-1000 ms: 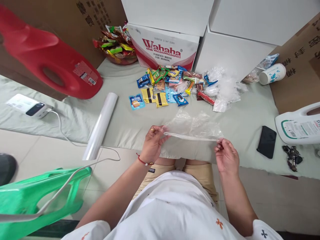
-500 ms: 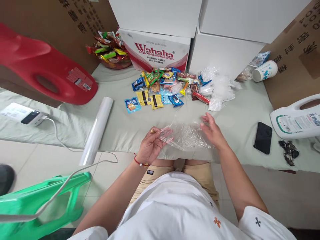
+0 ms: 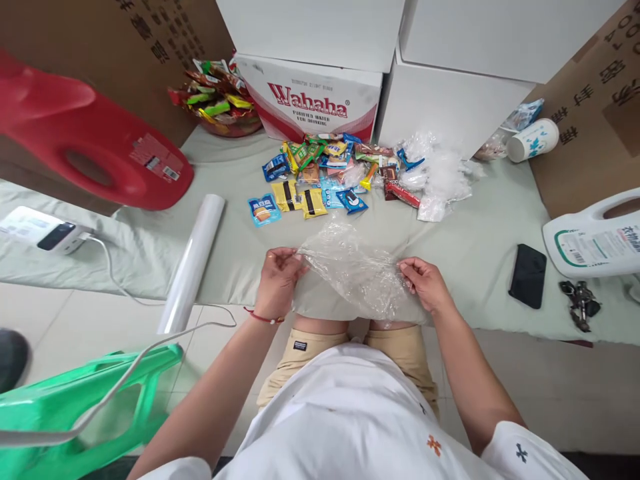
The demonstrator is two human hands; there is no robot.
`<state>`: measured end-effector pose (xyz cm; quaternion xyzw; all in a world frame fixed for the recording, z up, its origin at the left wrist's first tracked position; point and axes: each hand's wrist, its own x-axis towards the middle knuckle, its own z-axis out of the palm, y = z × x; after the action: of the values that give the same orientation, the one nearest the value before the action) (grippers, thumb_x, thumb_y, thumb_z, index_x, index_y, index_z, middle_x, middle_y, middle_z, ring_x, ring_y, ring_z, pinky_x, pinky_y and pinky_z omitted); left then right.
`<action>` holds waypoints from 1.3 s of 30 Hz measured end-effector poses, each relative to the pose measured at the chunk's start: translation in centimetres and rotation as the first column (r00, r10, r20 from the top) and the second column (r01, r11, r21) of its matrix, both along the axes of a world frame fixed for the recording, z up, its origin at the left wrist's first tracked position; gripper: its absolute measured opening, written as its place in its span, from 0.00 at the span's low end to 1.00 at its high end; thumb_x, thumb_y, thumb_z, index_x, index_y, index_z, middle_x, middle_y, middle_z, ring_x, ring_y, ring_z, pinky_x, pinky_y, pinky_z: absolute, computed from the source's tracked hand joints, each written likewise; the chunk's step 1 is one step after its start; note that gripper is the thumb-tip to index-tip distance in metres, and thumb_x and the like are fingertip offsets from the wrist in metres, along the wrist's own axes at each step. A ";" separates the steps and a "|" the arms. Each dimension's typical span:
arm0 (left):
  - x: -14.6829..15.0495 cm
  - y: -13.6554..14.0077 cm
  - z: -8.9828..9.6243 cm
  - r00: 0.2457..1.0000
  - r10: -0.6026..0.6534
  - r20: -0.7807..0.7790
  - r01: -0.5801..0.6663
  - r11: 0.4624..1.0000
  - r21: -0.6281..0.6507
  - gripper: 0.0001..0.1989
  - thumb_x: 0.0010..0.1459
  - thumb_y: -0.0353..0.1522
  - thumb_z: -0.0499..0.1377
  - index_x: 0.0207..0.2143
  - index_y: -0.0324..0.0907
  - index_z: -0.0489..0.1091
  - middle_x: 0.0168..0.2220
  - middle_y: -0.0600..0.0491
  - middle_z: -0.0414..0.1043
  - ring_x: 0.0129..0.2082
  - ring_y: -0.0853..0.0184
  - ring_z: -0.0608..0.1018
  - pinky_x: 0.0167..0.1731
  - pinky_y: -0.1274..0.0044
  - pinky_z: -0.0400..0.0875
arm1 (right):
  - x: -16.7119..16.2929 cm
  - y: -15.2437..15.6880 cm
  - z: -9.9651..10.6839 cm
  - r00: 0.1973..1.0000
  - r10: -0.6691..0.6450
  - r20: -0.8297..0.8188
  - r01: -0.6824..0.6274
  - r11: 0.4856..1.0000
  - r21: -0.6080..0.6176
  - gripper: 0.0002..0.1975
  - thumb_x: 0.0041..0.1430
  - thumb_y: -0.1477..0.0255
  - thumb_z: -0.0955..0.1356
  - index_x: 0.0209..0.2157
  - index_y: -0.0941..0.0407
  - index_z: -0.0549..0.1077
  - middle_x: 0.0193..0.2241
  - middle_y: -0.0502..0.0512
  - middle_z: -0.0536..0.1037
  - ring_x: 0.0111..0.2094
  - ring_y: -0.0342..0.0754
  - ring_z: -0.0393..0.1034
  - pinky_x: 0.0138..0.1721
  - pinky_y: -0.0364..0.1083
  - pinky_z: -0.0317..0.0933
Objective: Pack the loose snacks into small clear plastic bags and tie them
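A pale green cloth (image 3: 475,267) spreads across the middle of the frame before me, with a Wahaha purified water carton (image 3: 310,100) standing on it at upper centre. A red plastic jug (image 3: 125,147) fills the upper left; a green plastic stool (image 3: 40,393) sits at lower left. My heap of wrapped snacks (image 3: 314,203) lies just above centre, below the carton. Left of centre a film roll (image 3: 193,263) slants down past the cloth's near edge. The crumpled clear plastic film (image 3: 350,267) hangs between my hands at the centre: my left hand (image 3: 280,277) has thumb and fingers pinched together on its left corner, my right hand (image 3: 423,280) likewise on its right edge. Smaller, at right, are a black phone (image 3: 528,276) and, beside it, a bunch of keys (image 3: 580,305).
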<state>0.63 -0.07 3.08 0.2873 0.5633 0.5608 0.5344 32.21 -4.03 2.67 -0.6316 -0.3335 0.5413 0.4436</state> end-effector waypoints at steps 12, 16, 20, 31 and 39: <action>11.6 -5.8 2.3 0.794 -0.606 -0.041 0.602 0.794 -0.083 0.24 0.60 0.53 0.59 0.27 0.42 0.67 0.21 0.58 0.63 0.22 0.71 0.64 0.24 0.77 0.57 | -5.1 -4.4 2.3 1.000 -0.011 -0.010 0.012 0.986 0.165 0.16 0.60 0.54 0.72 0.37 0.54 0.77 0.26 0.49 0.76 0.20 0.40 0.63 0.18 0.40 0.59; 12.4 -5.5 1.5 0.820 -0.564 0.099 0.570 0.820 -0.048 0.23 0.56 0.51 0.64 0.27 0.42 0.65 0.21 0.60 0.60 0.21 0.74 0.59 0.22 0.79 0.53 | -5.1 -4.7 2.7 0.999 -0.016 0.028 0.010 0.981 0.195 0.15 0.62 0.55 0.71 0.38 0.53 0.76 0.26 0.48 0.76 0.20 0.40 0.63 0.18 0.40 0.58; 11.6 -5.6 2.0 0.833 -0.531 0.158 0.548 0.830 -0.102 0.23 0.55 0.51 0.65 0.28 0.42 0.63 0.21 0.61 0.59 0.20 0.76 0.59 0.20 0.80 0.51 | -4.6 -4.7 2.6 0.996 -0.090 -0.029 0.094 0.979 0.181 0.16 0.60 0.54 0.72 0.38 0.53 0.75 0.25 0.47 0.74 0.19 0.39 0.59 0.16 0.39 0.54; 13.1 -5.9 2.8 0.820 -0.465 0.333 0.524 0.844 -0.112 0.21 0.51 0.46 0.68 0.29 0.42 0.62 0.22 0.61 0.61 0.19 0.77 0.59 0.19 0.81 0.48 | -6.4 -4.5 2.5 0.926 0.009 -0.378 0.057 0.985 0.163 0.16 0.56 0.55 0.73 0.33 0.52 0.71 0.20 0.44 0.62 0.20 0.41 0.53 0.21 0.41 0.52; 13.0 -5.5 2.6 0.814 -0.528 0.241 0.565 0.816 -0.122 0.21 0.56 0.48 0.62 0.26 0.43 0.60 0.22 0.61 0.56 0.20 0.76 0.57 0.21 0.79 0.50 | -6.1 -4.9 1.2 0.902 0.048 -0.428 0.027 0.986 0.168 0.14 0.57 0.56 0.72 0.31 0.52 0.70 0.19 0.44 0.58 0.20 0.42 0.50 0.22 0.42 0.49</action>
<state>13.65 -5.55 5.70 0.3291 0.4513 0.3524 0.7508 26.10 -8.91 3.92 -0.4547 -0.2756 0.6395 0.5553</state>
